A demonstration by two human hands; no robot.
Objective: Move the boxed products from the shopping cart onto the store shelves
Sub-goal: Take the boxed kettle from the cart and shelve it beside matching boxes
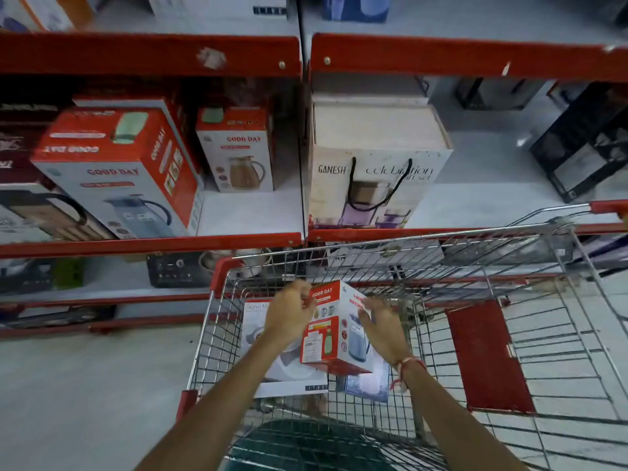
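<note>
A red and white Good Day kettle box stands tilted inside the wire shopping cart. My left hand presses its left side and my right hand its right side, so both grip it. Under it lie a flat white box and a blue and white box. The red-edged store shelves rise just beyond the cart, with a bare stretch of shelf board between the boxes standing there.
On the middle shelf stand a large Good Day box, a smaller one, a white Ganesh gift box and black boxes at right. The cart's red child-seat flap lies at right. Grey floor spreads left of the cart.
</note>
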